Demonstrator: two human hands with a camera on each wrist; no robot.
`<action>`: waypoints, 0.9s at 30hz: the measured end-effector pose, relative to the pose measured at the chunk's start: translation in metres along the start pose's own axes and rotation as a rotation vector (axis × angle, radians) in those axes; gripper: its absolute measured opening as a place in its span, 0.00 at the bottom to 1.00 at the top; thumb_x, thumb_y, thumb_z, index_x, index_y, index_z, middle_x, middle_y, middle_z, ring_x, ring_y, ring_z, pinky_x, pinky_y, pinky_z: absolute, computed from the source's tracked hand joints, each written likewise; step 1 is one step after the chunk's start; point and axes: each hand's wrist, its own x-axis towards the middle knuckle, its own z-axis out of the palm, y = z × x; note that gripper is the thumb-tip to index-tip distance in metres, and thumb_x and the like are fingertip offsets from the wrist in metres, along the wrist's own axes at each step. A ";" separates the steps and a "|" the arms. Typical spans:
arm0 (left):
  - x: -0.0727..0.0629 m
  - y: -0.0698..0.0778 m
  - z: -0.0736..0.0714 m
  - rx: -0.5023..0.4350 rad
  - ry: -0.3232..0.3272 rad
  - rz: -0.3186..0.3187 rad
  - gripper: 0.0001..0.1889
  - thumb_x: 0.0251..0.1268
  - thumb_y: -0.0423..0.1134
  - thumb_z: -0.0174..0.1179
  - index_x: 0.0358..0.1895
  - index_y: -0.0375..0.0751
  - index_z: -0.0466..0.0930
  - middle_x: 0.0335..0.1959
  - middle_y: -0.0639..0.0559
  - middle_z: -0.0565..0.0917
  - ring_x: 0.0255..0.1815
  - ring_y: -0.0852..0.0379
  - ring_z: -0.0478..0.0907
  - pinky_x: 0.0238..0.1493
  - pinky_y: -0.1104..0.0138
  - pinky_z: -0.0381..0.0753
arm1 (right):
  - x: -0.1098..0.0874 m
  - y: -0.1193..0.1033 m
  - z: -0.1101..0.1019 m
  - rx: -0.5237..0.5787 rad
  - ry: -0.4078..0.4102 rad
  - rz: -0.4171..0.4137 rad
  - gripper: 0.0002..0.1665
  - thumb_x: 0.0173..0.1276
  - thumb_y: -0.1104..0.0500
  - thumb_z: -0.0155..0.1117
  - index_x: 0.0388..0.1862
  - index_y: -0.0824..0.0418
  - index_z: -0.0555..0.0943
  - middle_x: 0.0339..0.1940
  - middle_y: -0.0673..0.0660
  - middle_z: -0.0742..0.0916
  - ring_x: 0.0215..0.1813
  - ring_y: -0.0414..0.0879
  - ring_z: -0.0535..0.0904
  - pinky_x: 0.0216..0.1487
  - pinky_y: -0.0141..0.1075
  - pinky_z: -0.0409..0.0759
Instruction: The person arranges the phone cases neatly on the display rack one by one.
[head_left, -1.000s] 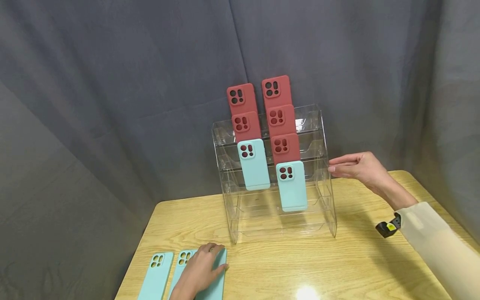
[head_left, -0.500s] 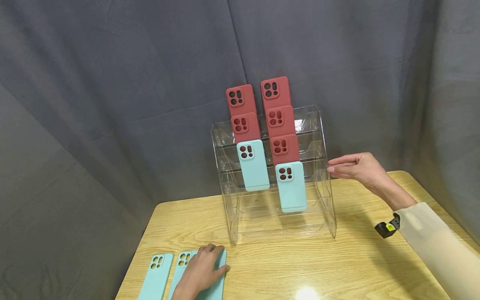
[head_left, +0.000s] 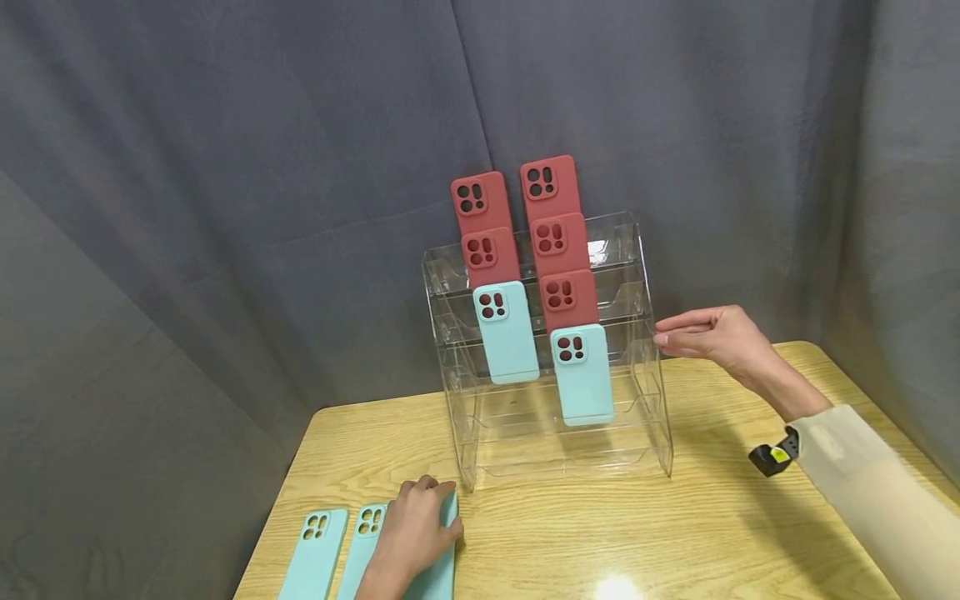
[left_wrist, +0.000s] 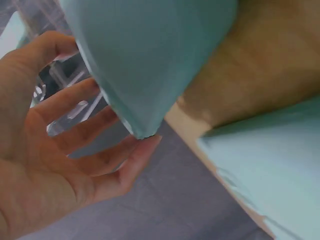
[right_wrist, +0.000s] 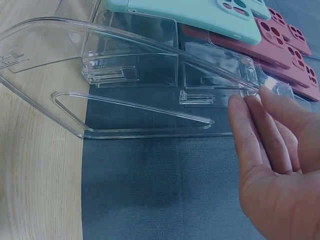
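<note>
My left hand (head_left: 412, 529) holds a mint-green phone case (head_left: 438, 577) by its edges at the front left of the table. In the left wrist view the case (left_wrist: 150, 60) is tilted, its edges between thumb and fingers. My right hand (head_left: 723, 337) pinches the right side edge of a clear acrylic display rack (head_left: 663, 417); the right wrist view has thumb and fingertips meeting at that edge (right_wrist: 150, 42). Two mint cases stand on the rack, a left one (head_left: 507, 333) and a lower right one (head_left: 585, 379). Behind them rise several red cases (head_left: 570, 300).
Two more mint cases lie on the wooden table (head_left: 555, 542) left of my left hand: an outer one (head_left: 311, 562) and one partly covered by the hand (head_left: 360, 554). A grey curtain (head_left: 262, 208) hangs behind and at both sides. A black strapped device (head_left: 772, 457) is on my right wrist.
My left hand has shifted slightly right and up, and the phone case under it has moved along, its top edge rising. The right hand stays at the rack's edge.
</note>
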 end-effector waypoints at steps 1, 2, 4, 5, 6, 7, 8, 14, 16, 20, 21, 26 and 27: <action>0.001 0.002 -0.001 0.009 0.027 -0.001 0.22 0.57 0.44 0.74 0.55 0.43 0.89 0.53 0.39 0.88 0.53 0.32 0.84 0.37 0.40 0.89 | 0.000 0.000 0.000 -0.002 0.001 0.001 0.35 0.71 0.57 0.75 0.68 0.77 0.76 0.44 0.43 0.94 0.46 0.35 0.92 0.52 0.29 0.91; 0.003 0.004 -0.002 0.021 0.055 0.000 0.21 0.58 0.44 0.74 0.56 0.44 0.89 0.52 0.40 0.88 0.53 0.33 0.85 0.37 0.40 0.89 | 0.000 0.000 0.000 -0.008 0.000 0.004 0.35 0.71 0.57 0.75 0.68 0.77 0.76 0.45 0.43 0.94 0.46 0.35 0.91 0.52 0.28 0.91; 0.006 0.009 -0.006 0.041 0.109 0.000 0.21 0.58 0.45 0.73 0.56 0.45 0.89 0.52 0.41 0.88 0.54 0.35 0.84 0.36 0.41 0.89 | 0.000 0.000 0.001 -0.019 0.000 0.008 0.35 0.71 0.56 0.75 0.68 0.76 0.77 0.45 0.43 0.94 0.46 0.35 0.91 0.52 0.28 0.91; 0.007 0.011 -0.007 0.048 0.137 -0.001 0.21 0.59 0.45 0.72 0.56 0.46 0.89 0.52 0.42 0.88 0.54 0.35 0.84 0.36 0.42 0.88 | 0.000 0.000 0.001 -0.022 0.001 0.012 0.35 0.71 0.56 0.75 0.68 0.76 0.77 0.45 0.43 0.94 0.46 0.35 0.91 0.52 0.28 0.91; 0.009 0.013 -0.009 0.053 0.164 -0.002 0.21 0.59 0.46 0.72 0.56 0.46 0.89 0.53 0.42 0.88 0.55 0.35 0.84 0.36 0.42 0.88 | 0.000 0.000 0.001 -0.023 0.001 0.014 0.35 0.71 0.56 0.75 0.69 0.76 0.77 0.45 0.43 0.94 0.47 0.35 0.91 0.52 0.28 0.91; 0.010 0.015 -0.011 0.059 0.192 -0.002 0.21 0.58 0.46 0.72 0.56 0.46 0.89 0.52 0.42 0.88 0.55 0.35 0.84 0.36 0.43 0.88 | 0.000 0.000 0.001 -0.023 0.002 0.016 0.35 0.71 0.56 0.75 0.69 0.76 0.77 0.45 0.42 0.94 0.47 0.35 0.92 0.52 0.28 0.91; 0.011 0.017 -0.013 0.064 0.219 -0.003 0.21 0.58 0.46 0.72 0.56 0.46 0.89 0.52 0.42 0.88 0.55 0.36 0.85 0.35 0.44 0.88 | 0.000 0.000 0.001 -0.025 0.001 0.016 0.35 0.71 0.56 0.75 0.69 0.76 0.77 0.45 0.42 0.94 0.47 0.36 0.92 0.52 0.28 0.91; 0.014 0.031 -0.029 0.052 0.396 0.022 0.22 0.58 0.48 0.72 0.56 0.47 0.89 0.52 0.44 0.89 0.57 0.38 0.84 0.37 0.48 0.88 | 0.001 -0.001 0.001 -0.038 0.001 0.002 0.35 0.71 0.55 0.75 0.68 0.75 0.77 0.43 0.40 0.94 0.47 0.36 0.92 0.52 0.27 0.90; 0.016 0.035 -0.035 0.049 0.458 0.047 0.22 0.57 0.48 0.72 0.56 0.48 0.89 0.53 0.44 0.88 0.58 0.39 0.84 0.37 0.50 0.87 | 0.001 -0.002 0.001 -0.033 0.004 0.003 0.35 0.71 0.56 0.74 0.68 0.76 0.77 0.43 0.40 0.94 0.46 0.35 0.92 0.52 0.27 0.90; 0.024 0.045 -0.046 0.047 0.564 0.097 0.23 0.55 0.47 0.73 0.56 0.48 0.89 0.54 0.45 0.88 0.58 0.40 0.83 0.37 0.51 0.85 | 0.000 -0.003 0.000 -0.025 0.010 0.012 0.35 0.72 0.56 0.74 0.69 0.76 0.76 0.43 0.41 0.94 0.45 0.34 0.92 0.52 0.27 0.90; 0.026 0.048 -0.047 0.048 0.586 0.107 0.24 0.54 0.46 0.74 0.56 0.48 0.89 0.53 0.45 0.88 0.57 0.40 0.83 0.37 0.52 0.85 | 0.000 -0.003 0.000 -0.027 0.010 0.016 0.35 0.71 0.56 0.74 0.69 0.76 0.76 0.43 0.41 0.94 0.45 0.34 0.92 0.52 0.27 0.90; 0.039 0.061 -0.057 0.036 0.662 0.137 0.25 0.52 0.45 0.75 0.57 0.47 0.89 0.53 0.45 0.88 0.56 0.41 0.83 0.36 0.51 0.85 | 0.000 -0.004 -0.001 -0.042 0.008 0.022 0.35 0.71 0.55 0.75 0.69 0.75 0.77 0.45 0.44 0.94 0.48 0.37 0.92 0.51 0.26 0.90; 0.042 0.064 -0.059 0.033 0.671 0.141 0.24 0.53 0.45 0.75 0.57 0.47 0.89 0.53 0.45 0.88 0.56 0.41 0.82 0.36 0.51 0.84 | 0.000 -0.004 -0.001 -0.041 0.008 0.020 0.35 0.71 0.55 0.75 0.69 0.75 0.77 0.45 0.44 0.94 0.48 0.37 0.92 0.51 0.26 0.90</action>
